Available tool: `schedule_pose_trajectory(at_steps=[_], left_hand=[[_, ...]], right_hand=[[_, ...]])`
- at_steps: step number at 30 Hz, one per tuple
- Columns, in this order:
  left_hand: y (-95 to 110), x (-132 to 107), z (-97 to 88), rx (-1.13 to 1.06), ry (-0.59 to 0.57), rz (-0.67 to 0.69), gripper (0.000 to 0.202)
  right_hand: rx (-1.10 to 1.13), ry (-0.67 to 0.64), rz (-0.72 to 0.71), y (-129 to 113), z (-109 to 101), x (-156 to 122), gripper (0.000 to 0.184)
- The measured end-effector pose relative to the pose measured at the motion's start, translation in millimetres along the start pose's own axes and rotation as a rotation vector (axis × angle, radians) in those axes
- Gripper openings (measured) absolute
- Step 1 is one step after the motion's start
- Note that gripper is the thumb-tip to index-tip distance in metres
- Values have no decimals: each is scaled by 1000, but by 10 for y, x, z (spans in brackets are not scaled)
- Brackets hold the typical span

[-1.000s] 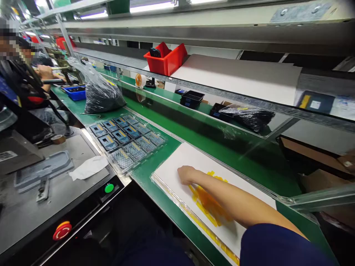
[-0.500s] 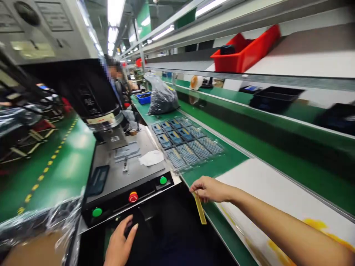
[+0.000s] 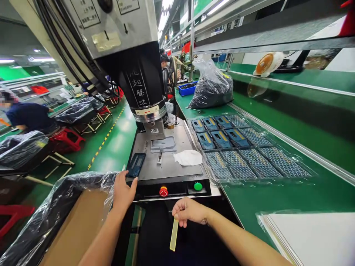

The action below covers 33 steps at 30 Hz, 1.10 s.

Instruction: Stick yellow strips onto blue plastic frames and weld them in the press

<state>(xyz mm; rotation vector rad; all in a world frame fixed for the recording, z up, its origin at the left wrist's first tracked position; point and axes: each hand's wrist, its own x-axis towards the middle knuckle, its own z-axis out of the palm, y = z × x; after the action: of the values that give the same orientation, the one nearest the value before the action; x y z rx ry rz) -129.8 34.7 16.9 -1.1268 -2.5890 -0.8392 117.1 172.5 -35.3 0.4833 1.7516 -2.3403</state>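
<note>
My right hand pinches the top end of a translucent yellow strip, which hangs down in front of the machine's front panel. At the left corner of the metal machine bed lies a dark blue rectangular plastic part with a slot in it. My left hand is at its near end, thumb and fingers apart on either side of the corner; whether they touch it is hard to tell. A grey fixture sits under the ultrasonic press head. Beside it rests a white cloth or glove.
Right of the bed, a clear blister tray holds several blue parts with yellow strips. A red emergency button and a green button are on the front panel. A plastic-lined box stands left. Behind are a filled bag and a fan.
The view has swung right-to-left across the bench. My left hand has reached forward to the blue plastic part. My right hand has brought the yellow strip left, before the machine.
</note>
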Motion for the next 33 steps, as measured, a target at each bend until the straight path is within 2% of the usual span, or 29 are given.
schedule_pose_trajectory(at_steps=[3, 5, 8, 11, 13, 16, 18, 20, 22, 24, 27, 33], left_hand=[[11, 234, 158, 85, -87, -88, 79], [34, 324, 266, 86, -115, -114, 89], [46, 381, 342, 68, -124, -173, 90], [12, 337, 294, 23, -62, -260, 91], [-14, 224, 218, -36, -19, -321, 88], [-6, -82, 86, -220, 0, -385, 71], [44, -343, 9, -581, -31, -441, 56], [118, -612, -38, -986, -119, -529, 47], [203, -857, -38, -1190, -236, -620, 45], [289, -1055, 8, -1224, -327, -682, 42], [415, -1235, 100, -1207, -392, -756, 37], [644, -1299, 131, -1155, -410, -844, 33]], right_hand=[[94, 23, -15, 113, -34, 25, 31], [157, 53, -55, 140, -44, 34, 33], [244, 126, -149, 140, -42, 42, 35], [324, 231, -252, 115, -27, 33, 37], [376, 327, -318, 84, -18, 17, 37], [447, 489, -393, 29, -17, -4, 36], [479, 576, -424, 2, -27, -4, 35], [497, 645, -440, -8, -40, 8, 34], [496, 691, -440, -2, -52, 24, 33], [490, 725, -435, 11, -57, 38, 34], [481, 754, -425, 20, -51, 48, 35], [480, 798, -424, 7, -27, 39, 36]])
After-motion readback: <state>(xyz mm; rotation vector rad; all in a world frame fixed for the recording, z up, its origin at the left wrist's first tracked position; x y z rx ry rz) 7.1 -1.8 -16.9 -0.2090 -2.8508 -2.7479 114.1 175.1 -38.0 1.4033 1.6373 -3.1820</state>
